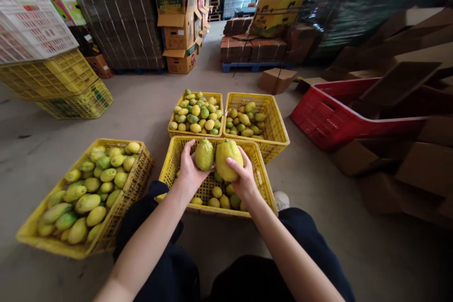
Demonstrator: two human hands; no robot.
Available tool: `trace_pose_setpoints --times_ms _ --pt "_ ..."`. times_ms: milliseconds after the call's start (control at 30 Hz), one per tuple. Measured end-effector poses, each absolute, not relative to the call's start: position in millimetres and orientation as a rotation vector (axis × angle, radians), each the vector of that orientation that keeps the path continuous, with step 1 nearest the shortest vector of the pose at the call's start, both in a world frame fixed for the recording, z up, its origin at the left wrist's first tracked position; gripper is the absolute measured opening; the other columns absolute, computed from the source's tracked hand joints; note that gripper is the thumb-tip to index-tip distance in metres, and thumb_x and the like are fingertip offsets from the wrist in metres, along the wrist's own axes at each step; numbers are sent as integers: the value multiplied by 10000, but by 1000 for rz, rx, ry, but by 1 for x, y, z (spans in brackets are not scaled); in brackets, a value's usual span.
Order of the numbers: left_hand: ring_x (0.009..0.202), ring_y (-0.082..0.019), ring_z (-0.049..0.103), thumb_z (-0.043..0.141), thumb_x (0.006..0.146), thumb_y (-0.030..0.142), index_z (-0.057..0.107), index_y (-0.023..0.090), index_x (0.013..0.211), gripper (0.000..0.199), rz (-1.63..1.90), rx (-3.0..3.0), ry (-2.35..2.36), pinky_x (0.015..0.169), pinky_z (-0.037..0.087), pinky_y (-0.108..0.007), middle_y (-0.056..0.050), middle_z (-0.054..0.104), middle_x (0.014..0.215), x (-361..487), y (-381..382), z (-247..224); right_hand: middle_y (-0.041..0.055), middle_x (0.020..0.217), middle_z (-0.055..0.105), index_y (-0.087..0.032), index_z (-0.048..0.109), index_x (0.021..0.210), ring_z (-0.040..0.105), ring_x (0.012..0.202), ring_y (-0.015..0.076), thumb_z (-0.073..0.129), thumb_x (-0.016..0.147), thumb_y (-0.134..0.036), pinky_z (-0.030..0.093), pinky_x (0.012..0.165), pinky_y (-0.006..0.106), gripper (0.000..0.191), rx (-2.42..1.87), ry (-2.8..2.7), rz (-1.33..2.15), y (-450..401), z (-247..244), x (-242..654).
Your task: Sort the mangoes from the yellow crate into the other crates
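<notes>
Bare forearms [152, 240] nearest, dark trousers [307, 231] under and beside them. Left hand [191, 174]: loosely cupped, palm up, fingers under a smaller green-yellow fruit [204, 155], thumb raised beside it. Right hand [244, 174]: closed more firmly round a larger yellow fruit [226, 156], thumb across its front. Both fruits are up over the front crate [265, 177], just beside each other.

Step, my guess: two pieces being held up together, maybe looked over. Next move, I'd judge, calls for an unhurried loosening over some support; these are rounded bodies, the bigger likely heavier, and bruising is possible.

Skins: matt to faintly waxy, mottled; the smaller knobbly and egg-shaped, the larger plump with a puckered top. Citron-like, exact kind can't tell.

Front crate: yellow plastic, lattice walls, loose fruit [224, 201] low inside. Beyond it, two more yellow crates side by side: back-left crate [170, 125] heaped, back-right crate [276, 125] part-filled. Left crate [129, 200] sits apart, full of longer, smoother fruit [88, 203]. Floor grey, hard, concrete-looking. Off right, red plastic crate [318, 120] among creased cardboard [428, 158]; far left, white slatted crate [38, 28] atop yellow ones.
</notes>
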State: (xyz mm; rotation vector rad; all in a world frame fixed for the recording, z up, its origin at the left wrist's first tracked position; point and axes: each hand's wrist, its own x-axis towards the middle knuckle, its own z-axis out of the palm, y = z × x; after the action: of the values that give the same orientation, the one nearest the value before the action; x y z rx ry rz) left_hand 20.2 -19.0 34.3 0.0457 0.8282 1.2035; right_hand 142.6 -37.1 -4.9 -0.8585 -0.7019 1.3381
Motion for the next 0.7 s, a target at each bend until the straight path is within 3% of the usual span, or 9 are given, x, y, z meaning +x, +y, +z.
trace_pose_setpoints --times_ms 233,400,500,700 --pt "615 -151 605 594 805 340 617 146 747 204 1214 42 818 673 530 -297 -35 620 645 13 -20 35 -5 740 684 -218 653 803 650 722 209 673 656 -401 551 677 343 235 -882 -342 1413 -28 6 142" --pt "766 -190 663 561 852 315 666 136 901 213 1207 220 805 801 538 -369 -74 694 872 7 -21 35 0 773 719 -219 674 858 680 727 213 618 735 -424 577 736 369 245 -827 -281 1594 -22 6 145" --pt "779 -188 668 572 847 345 663 149 926 230 1227 297 794 814 542 -388 -58 693 878 1 -24 38 14 825 733 -224 677 888 687 730 213 612 744 -422 580 728 377 254 -769 -309 1728 -22 4 150" --pt "685 -127 636 794 625 326 637 150 879 346 1259 542 808 652 532 -259 -21 665 835 -3 -28 35 36 926 740 -231 668 949 697 752 235 651 679 -488 583 640 375 374 -741 -404 1779 -25 3 159"
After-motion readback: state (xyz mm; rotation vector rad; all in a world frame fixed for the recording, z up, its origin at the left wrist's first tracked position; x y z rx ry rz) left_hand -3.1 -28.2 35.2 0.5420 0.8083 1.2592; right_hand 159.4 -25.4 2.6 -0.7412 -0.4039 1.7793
